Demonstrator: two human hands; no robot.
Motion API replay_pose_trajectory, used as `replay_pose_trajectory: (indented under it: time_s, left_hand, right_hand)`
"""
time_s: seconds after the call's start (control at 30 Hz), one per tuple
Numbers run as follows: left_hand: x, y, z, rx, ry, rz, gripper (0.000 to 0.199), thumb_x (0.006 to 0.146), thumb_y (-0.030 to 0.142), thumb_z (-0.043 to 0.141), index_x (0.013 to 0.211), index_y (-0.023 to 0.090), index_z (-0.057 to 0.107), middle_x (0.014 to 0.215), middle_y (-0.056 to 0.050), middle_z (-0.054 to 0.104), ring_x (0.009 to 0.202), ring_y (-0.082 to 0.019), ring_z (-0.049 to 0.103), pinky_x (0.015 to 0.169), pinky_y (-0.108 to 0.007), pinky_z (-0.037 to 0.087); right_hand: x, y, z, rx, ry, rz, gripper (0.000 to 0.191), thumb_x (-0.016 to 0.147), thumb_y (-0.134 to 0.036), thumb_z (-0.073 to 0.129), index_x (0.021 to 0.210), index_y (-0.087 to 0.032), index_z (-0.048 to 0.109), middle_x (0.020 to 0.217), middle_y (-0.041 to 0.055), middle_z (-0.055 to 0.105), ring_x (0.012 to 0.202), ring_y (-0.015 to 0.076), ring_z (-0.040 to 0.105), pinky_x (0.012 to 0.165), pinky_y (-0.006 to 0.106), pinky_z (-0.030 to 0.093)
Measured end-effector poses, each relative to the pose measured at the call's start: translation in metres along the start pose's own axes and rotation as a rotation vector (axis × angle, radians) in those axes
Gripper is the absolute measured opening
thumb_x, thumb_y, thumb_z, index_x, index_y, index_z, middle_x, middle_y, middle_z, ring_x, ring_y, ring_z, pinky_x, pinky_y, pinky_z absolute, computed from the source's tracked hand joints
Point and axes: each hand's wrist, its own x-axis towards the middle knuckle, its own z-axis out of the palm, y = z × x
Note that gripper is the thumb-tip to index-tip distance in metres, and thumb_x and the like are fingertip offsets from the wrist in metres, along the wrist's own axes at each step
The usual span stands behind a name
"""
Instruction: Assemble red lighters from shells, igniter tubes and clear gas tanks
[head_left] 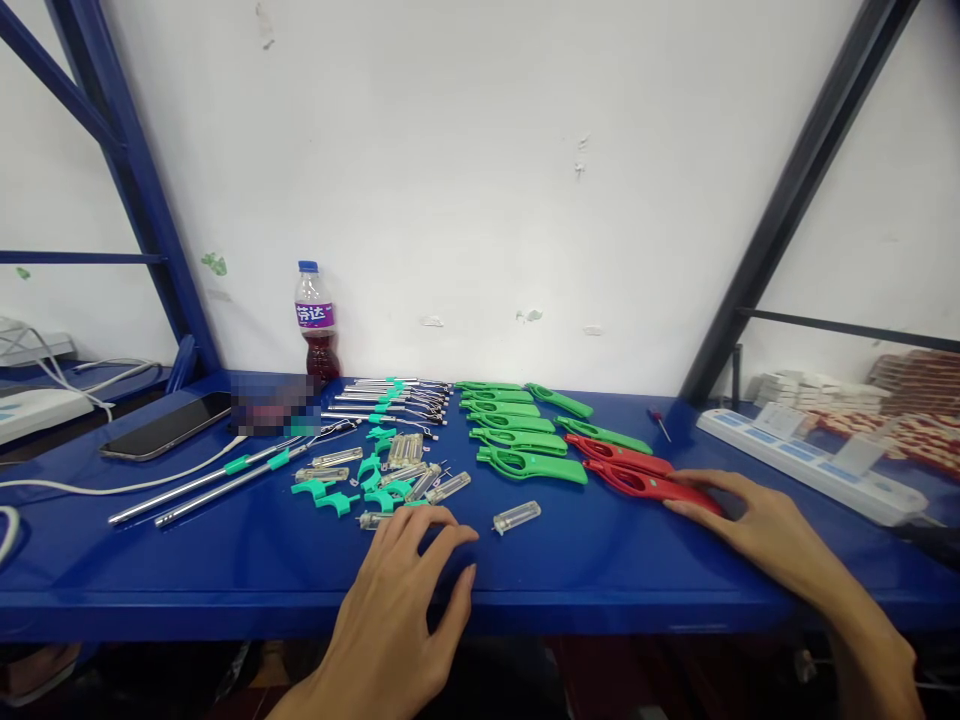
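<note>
My right hand (757, 525) grips the handle end of a red lighter casing (645, 482), the nearer of two; the other red casing (622, 453) lies just behind it. Over the front of the table, my left hand (409, 590) is empty, thumb and fingers apart. Its fingertips partly hide a clear fuel tank (373, 520). One more clear fuel tank (517, 516) lies alone between my hands. Beyond my left hand are teal triggers (337, 502) and more clear tanks (406, 450). Several green lighter casings (531, 464) lie in rows left of the red ones.
Metal tubes with wires (390, 400) lie at the back, and two longer-looking tubes (217, 485) lie at left. A phone (169, 425), a white cable (135, 487) and a drink bottle (319, 325) stand left. At right are a screwdriver (660, 424) and a power strip (810, 465).
</note>
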Motion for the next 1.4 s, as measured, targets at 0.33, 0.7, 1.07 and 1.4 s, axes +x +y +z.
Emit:
replay_pose_trajectory:
  time_s: [0.33,0.7,1.07,1.4]
  left_hand:
    - [-0.002,-0.001,0.001,-0.015,0.012,-0.039,0.025,0.104,0.027,0.051,0.127,0.031,0.060,0.122,-0.006,0.068,0.112,-0.027,0.067,0.094,-0.046,0.061]
    - [-0.006,-0.005,0.004,-0.069,0.016,-0.096,0.030,0.107,0.029,0.048,0.134,0.035,0.057,0.126,-0.004,0.066,0.117,-0.026,0.065,0.103,-0.049,0.056]
    - [-0.006,-0.004,0.005,-0.090,0.019,-0.083,0.027,0.106,0.027,0.048,0.130,0.034,0.057,0.126,-0.004,0.064,0.117,-0.026,0.063,0.100,-0.047,0.056]
    - [-0.005,-0.003,0.004,-0.097,0.020,-0.070,0.024,0.106,0.024,0.048,0.125,0.033,0.060,0.122,-0.003,0.065,0.114,-0.024,0.063,0.098,-0.043,0.055]
  right_hand:
    - [-0.015,-0.011,-0.008,0.183,-0.046,-0.035,0.059,0.075,-0.082,0.075,0.107,-0.033,0.083,0.116,0.0027,0.083,0.112,0.0375,0.078,0.101,0.046,0.063]
    - [-0.005,-0.106,0.022,0.328,-0.271,-0.217,0.041,0.085,-0.066,0.080,0.111,-0.035,0.082,0.122,0.0019,0.081,0.117,0.0306,0.074,0.106,0.042,0.058]
    - [-0.019,-0.103,0.019,0.370,-0.035,-0.146,0.046,0.082,-0.071,0.078,0.104,-0.030,0.082,0.116,0.0046,0.083,0.115,0.0336,0.076,0.108,0.044,0.057]
    - [-0.035,0.004,-0.025,0.153,0.072,0.039,0.061,0.067,-0.085,0.075,0.098,-0.034,0.084,0.103,0.0020,0.085,0.094,0.0375,0.082,0.074,0.040,0.066]
